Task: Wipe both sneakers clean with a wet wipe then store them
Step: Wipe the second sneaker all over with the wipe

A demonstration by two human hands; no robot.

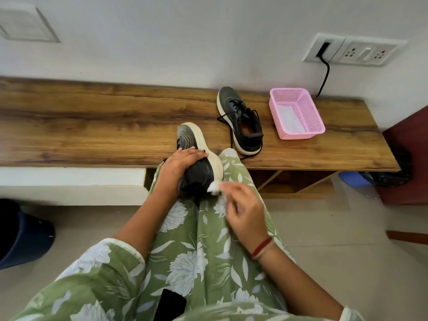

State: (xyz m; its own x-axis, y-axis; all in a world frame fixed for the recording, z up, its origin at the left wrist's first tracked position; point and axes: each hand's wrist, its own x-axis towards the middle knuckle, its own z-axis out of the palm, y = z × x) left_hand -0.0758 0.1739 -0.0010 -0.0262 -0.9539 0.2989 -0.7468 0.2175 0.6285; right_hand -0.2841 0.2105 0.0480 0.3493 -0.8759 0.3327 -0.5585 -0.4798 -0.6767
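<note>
Two sneakers: both dark with white soles, one in the person's lap, one on the counter (pixel 92 126).
Held sneaker (pixel 196 176): lies tilted on its side across the knees, toe toward the wall and reaching over the counter's front edge, white sole turned to the right.
Left hand (pixel 183 163): fingers (pixel 196 154) curled over the dark upper at mid-shoe, gripping it.
Right hand (pixel 245 212): blurred; its fingers are drawn together and pinch the wet wipe at the shoe's heel end.
Wet wipe (pixel 214 187): a small white crumpled wad, touching the heel where the dark upper meets the sole.
Second sneaker (pixel 240 119): upright on the counter, toe toward the wall, laces loose, one lace trailing to the front edge.
Pink basket (pixel 310 112): on the counter just right of the second sneaker, not touching it; something flat and white lies inside, and what it is cannot be told.
Socket panel (pixel 354 50): on the white wall above the basket, with a black cable (pixel 325 75) plugged in and running down behind the counter.
Clothing (pixel 196 251): green with white flowers and leaves.
Red thread band (pixel 261 247): around the right wrist.
Floor: a dark blue bin (pixel 23 239) stands at the left.
</note>
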